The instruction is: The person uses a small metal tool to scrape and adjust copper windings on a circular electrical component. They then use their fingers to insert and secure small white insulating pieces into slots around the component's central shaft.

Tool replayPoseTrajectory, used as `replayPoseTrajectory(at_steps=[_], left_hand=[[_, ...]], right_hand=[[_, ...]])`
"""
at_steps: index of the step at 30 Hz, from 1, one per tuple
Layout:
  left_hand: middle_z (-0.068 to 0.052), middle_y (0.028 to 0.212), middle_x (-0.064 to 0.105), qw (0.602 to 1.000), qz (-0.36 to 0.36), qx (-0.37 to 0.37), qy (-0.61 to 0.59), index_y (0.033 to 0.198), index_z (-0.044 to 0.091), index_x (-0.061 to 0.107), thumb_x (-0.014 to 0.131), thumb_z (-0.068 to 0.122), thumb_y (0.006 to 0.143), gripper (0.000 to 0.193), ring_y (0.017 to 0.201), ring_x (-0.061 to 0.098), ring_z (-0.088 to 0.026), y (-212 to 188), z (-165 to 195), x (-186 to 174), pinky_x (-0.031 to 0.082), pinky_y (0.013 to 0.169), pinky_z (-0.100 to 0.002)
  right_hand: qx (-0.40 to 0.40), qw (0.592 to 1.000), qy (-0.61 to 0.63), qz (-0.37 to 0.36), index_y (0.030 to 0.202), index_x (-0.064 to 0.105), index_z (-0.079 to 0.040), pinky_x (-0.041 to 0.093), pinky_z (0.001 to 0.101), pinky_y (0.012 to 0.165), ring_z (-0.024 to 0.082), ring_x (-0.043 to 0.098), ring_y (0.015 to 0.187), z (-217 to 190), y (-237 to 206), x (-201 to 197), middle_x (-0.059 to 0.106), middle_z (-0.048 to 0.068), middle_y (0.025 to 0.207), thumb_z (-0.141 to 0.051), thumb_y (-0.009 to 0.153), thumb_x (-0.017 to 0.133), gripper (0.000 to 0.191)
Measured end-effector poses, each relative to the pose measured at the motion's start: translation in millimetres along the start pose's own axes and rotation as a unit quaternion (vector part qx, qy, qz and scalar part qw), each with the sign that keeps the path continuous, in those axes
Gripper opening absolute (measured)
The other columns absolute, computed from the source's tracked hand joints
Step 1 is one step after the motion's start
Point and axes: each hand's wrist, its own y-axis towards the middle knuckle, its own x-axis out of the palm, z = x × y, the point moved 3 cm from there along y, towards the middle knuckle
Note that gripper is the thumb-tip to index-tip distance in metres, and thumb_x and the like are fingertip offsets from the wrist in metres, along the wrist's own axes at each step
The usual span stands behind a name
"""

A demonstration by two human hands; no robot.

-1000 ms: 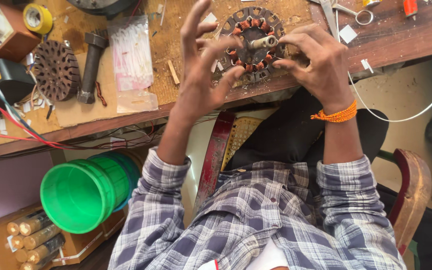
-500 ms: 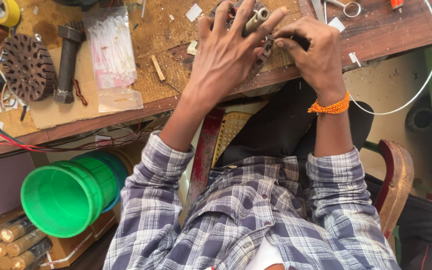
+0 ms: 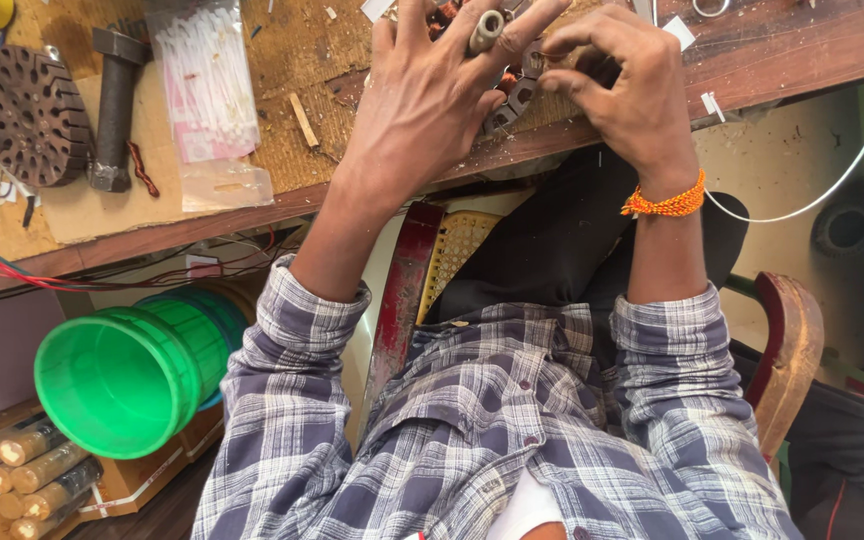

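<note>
Now my left hand spreads over the stator at top centre, steadying it, while my right hand fingers pinch together at its edge.

Motor stator mostly hidden under both hands, its top cut off by the frame edge.

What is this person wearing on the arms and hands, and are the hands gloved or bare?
Both hands are bare, with no gloves or rings visible. The left hand comes out of a plaid shirt sleeve in grey, blue and white, cuff pushed up the forearm. The right hand has a matching plaid sleeve and an orange beaded wristband around the wrist.
</note>
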Motion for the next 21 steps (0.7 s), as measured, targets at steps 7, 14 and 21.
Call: replayPoseTrajectory(at_steps=[7,14,21], left_hand=[[-0.006,0.156,0.047,0.999,0.025,0.002,0.029,0.161,0.048,0.031,0.076,0.028,0.098,0.08,0.131,0.043,-0.038,-2.9,2.6,1.1,0.042,0.091,-0.05],[-0.005,0.16,0.046,0.999,0.045,-0.007,0.014,0.16,0.049,0.028,0.072,0.019,0.101,0.079,0.132,0.043,-0.038,-14.5,-2.5,4.9,0.041,0.105,-0.05],[-0.005,0.16,0.044,0.996,0.057,-0.065,0.024,0.16,0.051,0.033,0.071,0.016,0.104,0.075,0.13,0.045,-0.039,-13.9,2.6,17.3,0.04,0.099,-0.048]], right_hand=[[-0.072,0.995,-0.061,0.033,0.118,0.071,0.002,0.059,0.0317,0.083,0.02,0.071,0.099,-12.8,5.9,10.6,0.067,0.012,0.12,-0.024,0.09,0.091,0.043],[-0.038,0.993,-0.1,0.045,0.113,0.075,0.0,0.055,0.0335,0.074,0.018,0.068,0.085,-16.7,1.5,23.8,0.067,0.01,0.11,-0.025,0.094,0.088,0.034],[-0.021,0.987,-0.138,0.074,0.099,0.071,0.0,0.049,0.036,0.069,0.02,0.064,0.08,-9.8,2.9,32.5,0.065,0.008,0.095,-0.03,0.095,0.089,0.036]])
